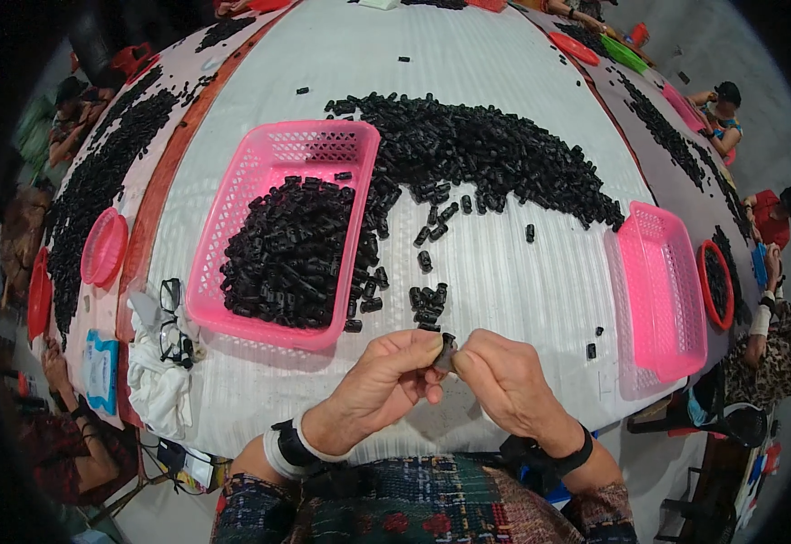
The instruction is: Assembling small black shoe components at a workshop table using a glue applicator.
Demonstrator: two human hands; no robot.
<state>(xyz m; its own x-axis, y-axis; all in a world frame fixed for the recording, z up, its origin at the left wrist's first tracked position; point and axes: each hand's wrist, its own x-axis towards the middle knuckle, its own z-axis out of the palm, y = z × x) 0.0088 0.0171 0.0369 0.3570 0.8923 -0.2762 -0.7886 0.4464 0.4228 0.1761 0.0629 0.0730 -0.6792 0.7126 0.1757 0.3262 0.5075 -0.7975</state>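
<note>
Black part (447,354) is just below ctr of frame, btwn the fingertips of both hands. L hand (386,370) pinches it w/ thumb & fingers, other fingers loosely bent; R hand (509,376) is curled tight, thumb & index closed on its R side. Whether R palm hides anything else: can't tell.

Just above the hands, small cluster (427,304) of similar black pcs on the white table cover (504,286). Big heap (486,154) of same spreads from upper ctr toward upper R. Pink basket (264,334), L of ctr, holds another pile (286,249); second pink basket (658,272) stands near R edge of cover. A couple of loose pcs (592,351) lie L of it.

Lower L: eyeglasses (174,326) on/beside white cloth (155,381), w/ blue-&-white packet (101,370) nearby. Co-workers (770,218) sit along far L & R edges of frame, blk pcs on tables there too.
</note>
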